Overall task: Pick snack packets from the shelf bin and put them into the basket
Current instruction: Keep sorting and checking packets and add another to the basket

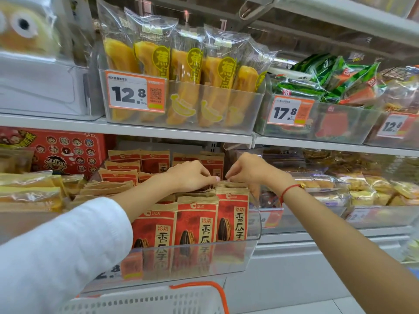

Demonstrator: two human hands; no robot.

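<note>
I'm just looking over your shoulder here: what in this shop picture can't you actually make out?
- Basket, head view: only its white rim and orange handle show; the bottom edge cuts off its inside.
- Price tag on the clear bin: the left sleeve covers part of it.
- Left hand and right hand: fingertips curl behind the packet tops, so the grip is unclear.

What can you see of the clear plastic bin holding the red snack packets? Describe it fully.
The clear plastic bin sits on the lower shelf, above the white basket. Its see-through front wall is low with rounded corners. Red and brown sunflower seed packets stand upright in rows inside. The left hand and right hand touch the packet tops.
</note>
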